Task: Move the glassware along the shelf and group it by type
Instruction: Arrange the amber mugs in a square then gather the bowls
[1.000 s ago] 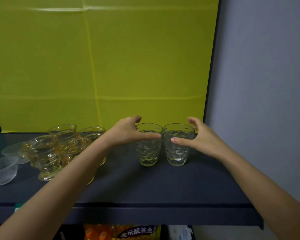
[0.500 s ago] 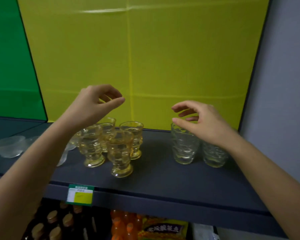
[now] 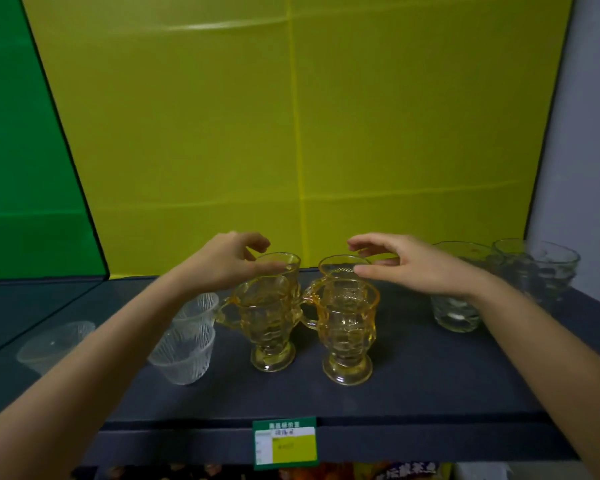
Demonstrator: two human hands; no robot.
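Several amber footed mugs stand mid-shelf: a front left one (image 3: 270,327), a front right one (image 3: 347,332), and two behind them (image 3: 284,266) (image 3: 343,266). My left hand (image 3: 227,263) hovers over the back left mug, fingers curled and apart, holding nothing. My right hand (image 3: 409,266) hovers beside the back right mug, fingers spread. Two clear dimpled tumblers (image 3: 459,306) (image 3: 548,271) stand at the right, the nearer partly behind my right wrist. Clear ribbed cups (image 3: 184,351) (image 3: 198,308) (image 3: 54,346) sit at the left.
The dark shelf (image 3: 413,382) has a front edge with a green and yellow price label (image 3: 284,441). A yellow panel and a green panel form the back; a grey wall closes the right end. Packaged goods show on the shelf below.
Both hands left the clear tumblers and moved left to the amber mugs. The view also shifted left and closer, so the tumblers now lie at the right.
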